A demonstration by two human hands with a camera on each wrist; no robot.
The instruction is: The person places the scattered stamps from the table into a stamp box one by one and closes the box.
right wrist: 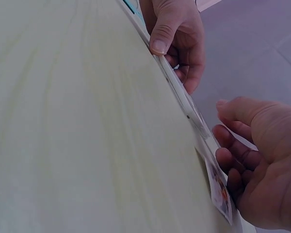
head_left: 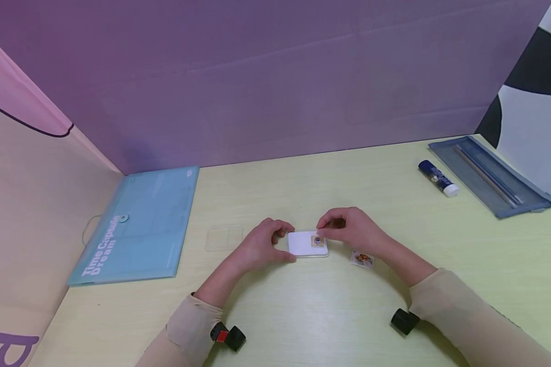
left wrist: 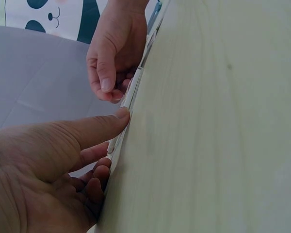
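A flat white rectangular case with rounded corners lies on the table in the head view. My left hand grips its left end, thumb at the near edge and fingers at the far edge. On the case's right part is a small square picture sticker. With thumb and forefinger brought together, my right hand pinches at this sticker's upper edge. A second picture sticker lies on the table below the right hand. In the right wrist view that loose sticker is beside the right fingers.
A clear plastic piece lies left of the left hand. Farther left is a blue document folder. At the back right are a glue stick and a blue-grey pouch with pens. A purple partition borders the table's back.
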